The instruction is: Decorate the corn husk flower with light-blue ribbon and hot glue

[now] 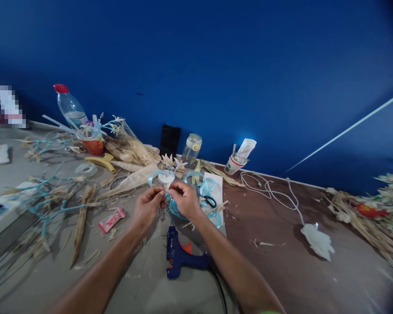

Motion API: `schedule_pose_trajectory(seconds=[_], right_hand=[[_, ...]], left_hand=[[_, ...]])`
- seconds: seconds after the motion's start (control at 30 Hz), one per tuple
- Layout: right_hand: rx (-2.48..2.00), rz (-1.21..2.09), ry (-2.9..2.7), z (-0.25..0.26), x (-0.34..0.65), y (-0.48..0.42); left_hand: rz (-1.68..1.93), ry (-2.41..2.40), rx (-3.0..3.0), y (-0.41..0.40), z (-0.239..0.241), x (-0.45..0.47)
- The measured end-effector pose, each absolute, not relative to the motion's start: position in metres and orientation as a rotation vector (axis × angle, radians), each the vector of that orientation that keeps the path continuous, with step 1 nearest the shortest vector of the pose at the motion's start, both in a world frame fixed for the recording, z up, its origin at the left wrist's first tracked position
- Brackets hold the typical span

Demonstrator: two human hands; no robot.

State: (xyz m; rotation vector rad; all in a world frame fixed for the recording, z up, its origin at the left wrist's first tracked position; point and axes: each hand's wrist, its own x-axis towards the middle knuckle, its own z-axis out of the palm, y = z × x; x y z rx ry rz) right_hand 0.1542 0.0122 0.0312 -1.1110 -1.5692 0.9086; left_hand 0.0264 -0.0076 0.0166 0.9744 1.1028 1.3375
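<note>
My left hand (pixel 149 204) and my right hand (pixel 186 201) meet over the middle of the table, fingertips pinched together. Between them is a small pale piece of dried husk (pixel 167 186), mostly covered by the fingers. Light blue ribbon (pixel 208 186) lies in loops just behind and beneath my right hand. Black-handled scissors (pixel 210 201) rest to its right, partly hidden. Below the hands a dark blue glue gun (pixel 174 257) lies on its side, with an orange trigger. Beyond the fingers stand pale husk flowers (pixel 173 162) near a white roll (pixel 166 176).
Blue-wrapped stems (pixel 57 209) and a pink packet (pixel 112 220) lie left. Behind are a red cup (pixel 94 146), a bottle (pixel 70 104), dried stalks (pixel 134 148), a glass jar (pixel 192 146) and a white cup (pixel 235 164). A white cable (pixel 270 189) runs right, near a flower bunch (pixel 376 213).
</note>
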Motion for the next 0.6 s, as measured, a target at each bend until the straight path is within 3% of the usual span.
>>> schedule_pose_trajectory(seconds=[0.3,0.6], right_hand=[[-1.109,0.895,-1.54,0.027,0.15,0.007],[-1.051,1.081,-1.354,0.024,0.145,0.006]], left_hand=[[1.419,1.275,1.216,-0.012,0.021,0.03],[1.484,1.313,1.448,-0.017,0.012,0.031]])
